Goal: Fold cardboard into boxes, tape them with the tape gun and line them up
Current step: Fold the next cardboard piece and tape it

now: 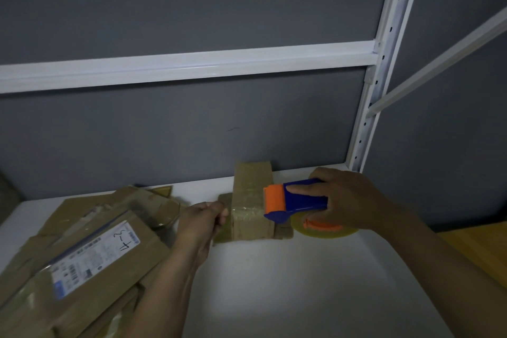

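Flattened cardboard (82, 250) lies low-left on the shelf (274, 282). Behind it is the small box (251, 200), long axis pointing away. The left hand (204, 218) holds its left edge with curled fingers; the right hand (345, 200) grips the tape gun (296, 200) at its right edge.

We list the tape gun (301, 200): deep blue body, bright orange roller and orange hub. We note its tape roll (325, 233) as translucent yellowish. We enter the box (251, 195) as dull brown cardboard, crossed by a glossy, pale band of clear tape. The flattened cardboard (82, 304) we log as the same brown, with shiny tape strips; its label (96, 258) is white with blue edging, fine black print and black handwritten marks. We record the shelf board (288, 282) as plain white, the wall (192, 8) as flat dark grey, the beam (192, 66) and upright (384, 63) as white, the upright dotted with a row of dark holes. The wooden surface (477, 250) shows amber-yellow.
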A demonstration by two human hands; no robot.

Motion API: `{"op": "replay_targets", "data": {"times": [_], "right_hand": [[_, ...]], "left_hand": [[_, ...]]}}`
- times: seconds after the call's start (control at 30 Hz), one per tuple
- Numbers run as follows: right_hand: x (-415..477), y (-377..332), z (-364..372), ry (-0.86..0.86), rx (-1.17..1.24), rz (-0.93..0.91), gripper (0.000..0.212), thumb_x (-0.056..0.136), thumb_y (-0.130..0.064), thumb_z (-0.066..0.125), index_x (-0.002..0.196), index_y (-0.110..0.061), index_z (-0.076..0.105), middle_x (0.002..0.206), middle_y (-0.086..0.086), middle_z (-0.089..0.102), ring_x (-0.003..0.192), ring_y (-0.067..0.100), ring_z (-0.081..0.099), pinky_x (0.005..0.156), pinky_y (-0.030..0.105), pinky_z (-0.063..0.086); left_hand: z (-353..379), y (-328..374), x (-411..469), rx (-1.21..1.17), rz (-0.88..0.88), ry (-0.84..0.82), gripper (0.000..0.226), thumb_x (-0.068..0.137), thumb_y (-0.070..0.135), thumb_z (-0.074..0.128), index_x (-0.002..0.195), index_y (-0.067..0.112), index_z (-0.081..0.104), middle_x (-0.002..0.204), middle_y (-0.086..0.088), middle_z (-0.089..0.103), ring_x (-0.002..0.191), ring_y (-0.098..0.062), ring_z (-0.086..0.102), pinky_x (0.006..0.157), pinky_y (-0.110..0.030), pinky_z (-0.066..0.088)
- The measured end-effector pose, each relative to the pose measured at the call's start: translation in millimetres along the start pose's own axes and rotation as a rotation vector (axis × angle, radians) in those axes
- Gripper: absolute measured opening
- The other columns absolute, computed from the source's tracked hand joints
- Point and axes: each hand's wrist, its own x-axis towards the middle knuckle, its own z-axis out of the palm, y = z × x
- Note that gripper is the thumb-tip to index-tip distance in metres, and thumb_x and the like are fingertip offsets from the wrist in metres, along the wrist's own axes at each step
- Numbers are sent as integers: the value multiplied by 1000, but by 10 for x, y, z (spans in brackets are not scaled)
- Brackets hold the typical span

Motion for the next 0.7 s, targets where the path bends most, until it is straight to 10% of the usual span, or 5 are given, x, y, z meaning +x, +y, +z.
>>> {"op": "replay_targets", "data": {"times": [0.27, 0.4, 0.5, 0.6, 0.7], "right_hand": [[67, -44, 201, 49, 16, -63, 74, 61, -53, 83, 127, -29, 60, 96, -4, 64, 79, 12, 63, 64, 1, 14], [110, -24, 260, 63, 37, -67, 78, 49, -53, 89, 119, -26, 65, 88, -3, 64, 71, 13, 64, 59, 9, 32], [137, -22, 314, 114, 41, -94, 71, 57, -55, 78, 120, -25, 62, 89, 0, 64, 71, 15, 64, 58, 14, 37], [172, -36, 353, 141, 26, -93, 67, 60, -55, 66, 120, -25, 63, 90, -1, 64, 72, 15, 65, 58, 13, 37], [231, -34, 359, 178, -9, -106, 68, 59, -52, 70, 121, -24, 64, 92, 1, 65, 75, 17, 66, 58, 14, 35]], "left_hand": [[10, -187, 97, -3, -80, -15, 38, 89, 34, 66, 64, 7, 59, 56, -5, 55, 56, -17, 46, 54, -27, 40], [31, -259, 99, 262, -31, -87, 53, 92, 57, 48, 75, 8, 61, 64, -6, 61, 58, -16, 55, 55, -25, 46], [33, -335, 38, 307, 295, -3, 38, 88, 64, 49, 102, 31, 59, 92, 16, 69, 92, -4, 65, 81, -21, 51], [61, -389, 30, 350, 510, -195, 64, 83, 78, 34, 135, 41, 42, 148, 21, 39, 139, 1, 30, 114, -20, 25], [13, -462, 181, 913, 741, -240, 90, 79, 82, 19, 152, 30, 10, 159, 14, -4, 146, -5, -15, 118, -24, -7]]}}
